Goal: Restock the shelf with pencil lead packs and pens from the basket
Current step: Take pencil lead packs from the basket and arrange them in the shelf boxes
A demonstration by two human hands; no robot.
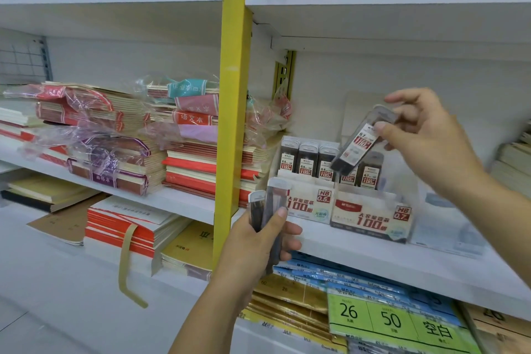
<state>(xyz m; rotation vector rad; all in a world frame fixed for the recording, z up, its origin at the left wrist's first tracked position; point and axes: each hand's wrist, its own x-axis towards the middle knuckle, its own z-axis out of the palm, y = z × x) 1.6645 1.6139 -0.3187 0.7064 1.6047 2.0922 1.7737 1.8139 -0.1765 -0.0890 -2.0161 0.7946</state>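
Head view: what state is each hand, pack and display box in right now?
Right hand: pinches one 0.7 lead pack.
0.7 lead pack: tilted, in the air above the 0.7 display box.
Left hand: grips a few lead packs.
Lead packs: upright, held in the air.
0.5 display box: front row filled with upright packs.
0.7 display box: partly filled, gap at its right.

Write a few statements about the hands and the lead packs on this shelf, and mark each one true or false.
1. The right hand pinches a tilted lead pack above the 0.7 box. True.
2. The left hand is empty. False: it grips at least two packs.
3. The 0.5 box stands left of the 0.7 box. True.
4. The post beside the boxes is blue. False: it is yellow.
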